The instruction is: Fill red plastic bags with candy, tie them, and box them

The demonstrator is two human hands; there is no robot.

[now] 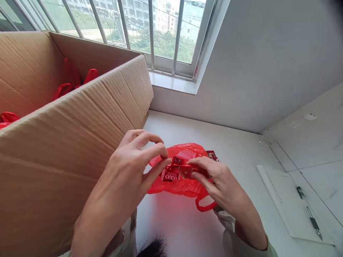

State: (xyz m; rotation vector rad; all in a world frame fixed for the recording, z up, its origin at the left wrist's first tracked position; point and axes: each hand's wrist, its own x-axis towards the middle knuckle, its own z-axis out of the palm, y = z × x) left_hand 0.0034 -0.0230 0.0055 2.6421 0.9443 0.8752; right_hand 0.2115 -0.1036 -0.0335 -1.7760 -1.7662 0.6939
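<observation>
A thin red plastic bag [184,185] with loop handles is held open above the white table [235,150]. My left hand [131,171] pinches the bag's rim between thumb and fingers. My right hand [217,178] grips the bag's other side together with small red packets [187,170] printed in white. More of these packets [170,175] lie inside the bag's mouth, and one [212,155] pokes out behind my right fingers.
A large open cardboard box [80,117] fills the left, with red bags [71,80] inside. A sheet of paper [289,203] with a pen [312,219] on it lies at the right. A barred window [150,32] is behind.
</observation>
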